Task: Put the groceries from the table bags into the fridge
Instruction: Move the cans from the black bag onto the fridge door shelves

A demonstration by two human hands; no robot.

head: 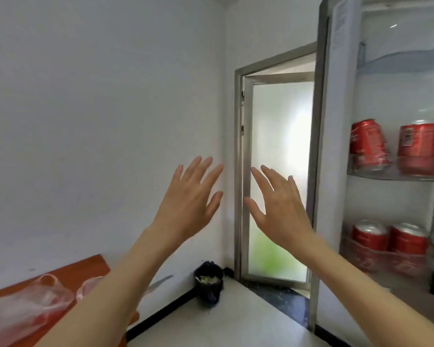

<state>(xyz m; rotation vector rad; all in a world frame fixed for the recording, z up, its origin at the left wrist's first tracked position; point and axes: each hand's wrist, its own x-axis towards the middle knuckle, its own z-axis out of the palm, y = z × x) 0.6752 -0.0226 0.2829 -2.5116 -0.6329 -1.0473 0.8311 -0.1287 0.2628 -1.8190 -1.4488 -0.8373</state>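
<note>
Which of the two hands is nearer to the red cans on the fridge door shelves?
The right hand. It is raised beside the open fridge door's edge, just left of the red cans. The left hand is further left, before the white wall. Both are open and empty.

A plain white wall (90, 101) fills the left and centre of the view. To its right, a grey metal door frame (238, 171) surrounds a frosted glass door (278, 171), which glows with bright daylight, with a green blur low down behind the glass. The floor (231, 319) is pale and glossy, edged by a black skirting strip (166, 311) along the wall and a dark speckled threshold (281, 296) at the doorway. A small black waste bin (209, 284) stands in the corner. At lower left, the corner of a reddish-brown wooden table (85, 267) juts in.
</note>
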